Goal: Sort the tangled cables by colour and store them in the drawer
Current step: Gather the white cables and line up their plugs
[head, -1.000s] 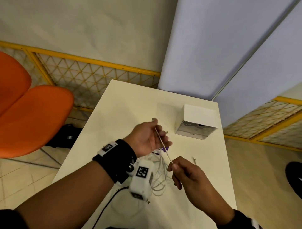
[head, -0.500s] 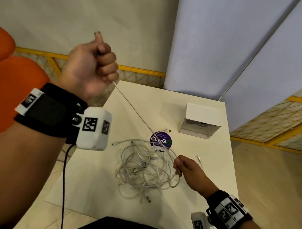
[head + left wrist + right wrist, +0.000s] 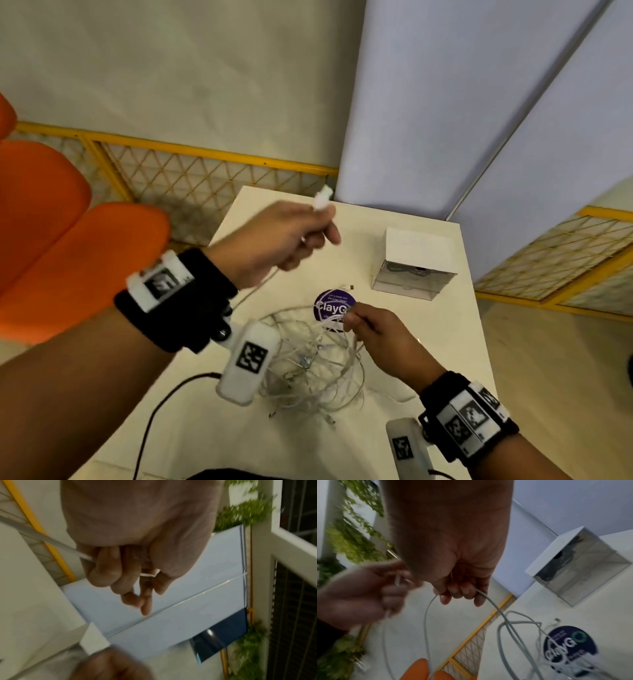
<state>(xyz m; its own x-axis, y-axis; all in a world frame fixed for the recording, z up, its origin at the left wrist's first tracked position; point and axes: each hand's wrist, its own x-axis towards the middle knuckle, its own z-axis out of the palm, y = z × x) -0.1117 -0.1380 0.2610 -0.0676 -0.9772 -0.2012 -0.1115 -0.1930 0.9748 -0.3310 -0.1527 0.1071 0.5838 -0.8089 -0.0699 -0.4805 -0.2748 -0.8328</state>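
Cream walls, yellow lattice railings and pale blue partition panels are framing a white rectangular table [image 3: 442,346] in the head view, where a tangle of thin white cables [image 3: 308,366] is lying near the front edge beside a round purple sticker [image 3: 330,305], with a small white-topped clear drawer box [image 3: 414,267] standing well apart toward the far right. The left hand [image 3: 274,240] is hovering above the table, fingers curled round one white cable whose plug [image 3: 323,198] is pointing up and away; the right hand [image 3: 376,329] is pinching a strand at the pile's edge. From the left wrist, the left hand's fingers [image 3: 109,573] are gripping the cable, which is running off toward the upper left. From the right wrist, the right hand's fingers [image 3: 467,591] are clamping a loop that is trailing down into the heap. Untangling seems under way; next, likely, drawing the freed cable out lengthwise while the right hand is feeding slack.
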